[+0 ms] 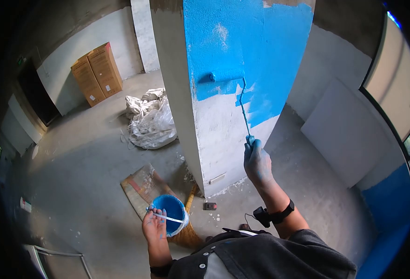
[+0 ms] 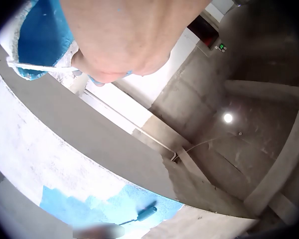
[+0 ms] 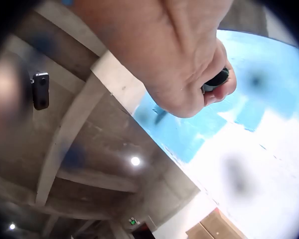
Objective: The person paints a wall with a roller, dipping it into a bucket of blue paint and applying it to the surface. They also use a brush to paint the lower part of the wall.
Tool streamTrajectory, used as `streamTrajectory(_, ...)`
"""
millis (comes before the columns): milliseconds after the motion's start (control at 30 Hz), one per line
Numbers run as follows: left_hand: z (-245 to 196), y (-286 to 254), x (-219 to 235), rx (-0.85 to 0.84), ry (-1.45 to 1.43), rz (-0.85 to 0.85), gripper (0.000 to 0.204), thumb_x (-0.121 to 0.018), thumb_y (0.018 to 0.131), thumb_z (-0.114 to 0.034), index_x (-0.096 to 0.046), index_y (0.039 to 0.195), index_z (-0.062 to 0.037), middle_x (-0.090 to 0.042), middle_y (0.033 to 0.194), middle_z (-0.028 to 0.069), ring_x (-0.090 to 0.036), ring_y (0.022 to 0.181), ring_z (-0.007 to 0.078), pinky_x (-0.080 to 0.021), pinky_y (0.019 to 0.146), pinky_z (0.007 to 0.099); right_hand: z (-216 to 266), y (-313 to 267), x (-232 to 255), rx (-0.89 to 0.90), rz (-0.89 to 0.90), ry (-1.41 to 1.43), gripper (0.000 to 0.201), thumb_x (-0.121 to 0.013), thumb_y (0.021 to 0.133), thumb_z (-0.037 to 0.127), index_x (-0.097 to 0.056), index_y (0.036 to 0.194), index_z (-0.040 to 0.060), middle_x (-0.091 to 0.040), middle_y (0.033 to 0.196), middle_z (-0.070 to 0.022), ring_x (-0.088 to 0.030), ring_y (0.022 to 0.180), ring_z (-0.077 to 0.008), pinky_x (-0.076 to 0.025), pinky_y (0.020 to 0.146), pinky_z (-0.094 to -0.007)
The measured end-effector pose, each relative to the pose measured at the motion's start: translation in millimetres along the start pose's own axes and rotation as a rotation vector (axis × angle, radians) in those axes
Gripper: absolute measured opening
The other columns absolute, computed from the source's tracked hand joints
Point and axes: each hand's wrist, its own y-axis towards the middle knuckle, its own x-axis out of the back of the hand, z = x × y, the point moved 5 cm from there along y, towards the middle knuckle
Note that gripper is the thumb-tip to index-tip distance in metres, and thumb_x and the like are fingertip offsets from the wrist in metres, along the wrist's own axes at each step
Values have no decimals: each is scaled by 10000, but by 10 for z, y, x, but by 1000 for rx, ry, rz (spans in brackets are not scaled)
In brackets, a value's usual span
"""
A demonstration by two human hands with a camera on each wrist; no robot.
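Observation:
In the head view my right hand grips the handle of a paint roller, whose blue sleeve lies against the pillar near the lower edge of the blue paint. My left hand holds the white handle of a bucket with blue paint inside, low at the left. The left wrist view has the bucket at top left beside my left hand, and the roller on the pillar. Fingers of my right hand curl round the dark handle end in the right wrist view.
Cardboard boxes stand by the far wall. A plastic-wrapped bundle lies left of the pillar. On the floor near the bucket are a flattened board, a broom and a small dark object. A pale panel leans at right.

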Motion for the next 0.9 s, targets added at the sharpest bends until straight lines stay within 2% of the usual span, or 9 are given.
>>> streamTrajectory(167, 47, 18, -59, 10, 19, -7, 117, -468, 815, -106, -520, 908, -58, -535, 825, 48, -517, 786, 175, -405, 863, 410, 402, 770, 628, 134, -219, -65, 220, -483, 853, 214, -398, 817, 15, -534, 544, -206, -531, 483, -393, -418, 415, -468)
streamTrajectory(267, 77, 51, -48, -3, 39, -6, 120, -472, 814, -112, -519, 911, -59, -535, 829, 48, -518, 791, 175, -406, 859, 409, 514, 995, 692, 125, -191, -45, 235, -489, 850, 220, -392, 801, 13, -522, 522, -197, -533, 477, -384, -418, 412, -464)
streamTrajectory(367, 85, 80, -39, -9, 48, -19, 120, -479, 808, -115, -522, 906, -62, -537, 831, 46, -518, 794, 175, -409, 854, 412, 370, 602, 410, 148, -138, -54, 241, -496, 847, 226, -392, 798, 14, -523, 520, -189, -539, 476, -378, -418, 410, -462)
streamTrajectory(467, 79, 59, -40, -15, 28, -22, 121, -481, 801, -109, -522, 904, -60, -537, 836, 45, -517, 797, 174, -412, 850, 414, 44, 15, 35, 67, 25, -63, 236, -502, 843, 222, -390, 799, 20, -525, 523, -189, -535, 474, -383, -415, 416, -470)
streamTrajectory(500, 76, 59, -40, -9, 18, -23, 107, -488, 800, -96, -525, 897, -70, -534, 821, 44, -513, 779, 179, -421, 841, 412, -72, -110, -14, 30, 82, -62, 232, -506, 841, 221, -391, 802, 23, -525, 525, -189, -531, 474, -387, -413, 418, -472)
streamTrajectory(600, 58, 58, -87, 4, 16, -39, 94, -493, 801, -82, -528, 888, -75, -529, 806, 44, -507, 763, 183, -430, 835, 408, -271, -161, 185, 78, 29, 10, 221, -509, 841, 229, -393, 820, 42, -533, 547, -191, -530, 485, -387, -404, 431, -472)
streamTrajectory(633, 63, 70, -90, 3, 2, -69, 92, -491, 804, -82, -528, 887, -70, -527, 807, 45, -504, 765, 182, -430, 837, 407, -264, -79, 319, 70, 5, 10, 219, -506, 843, 233, -402, 814, 43, -536, 565, -199, -534, 510, -391, -407, 450, -473)
streamTrajectory(767, 81, 70, -123, 11, 16, -25, 111, -468, 799, -97, -518, 888, -56, -542, 811, 47, -522, 771, 176, -403, 863, 421, -287, 604, 887, 28, -313, -2, 241, -476, 863, 263, -434, 800, 34, -539, 591, -210, -537, 559, -407, -416, 481, -476)
streamTrajectory(900, 119, 48, -84, 2, 25, -62, 102, -464, 812, -102, -516, 887, -56, -538, 804, 42, -519, 773, 172, -393, 871, 417, -313, 1328, 1034, -95, -211, -6, 325, -408, 890, 320, -431, 806, 7, -552, 666, -239, -539, 629, -434, -427, 542, -492)
